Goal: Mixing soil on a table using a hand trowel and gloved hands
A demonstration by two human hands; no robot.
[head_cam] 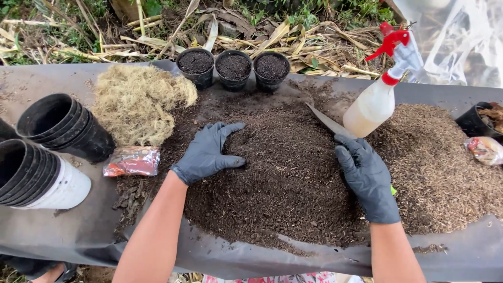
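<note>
Behind the dark soil heap (277, 173) stand three filled black pots (233, 68), with a moss clump (137, 102) and stacked empty pots (63, 126) off left and a spray bottle (378, 97) lying beside the paler husk pile (445, 167). Left hand (209, 152), gloved black, lies flat and unclenched on the soil; right hand (367, 175) curls around a trowel (330, 123), blade slanting across the heap

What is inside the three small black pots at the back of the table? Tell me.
Each of the three small black pots is filled nearly to the rim with dark soil, like the pile the left hand rests on. Anything beneath that surface is covered and cannot be seen.
</note>
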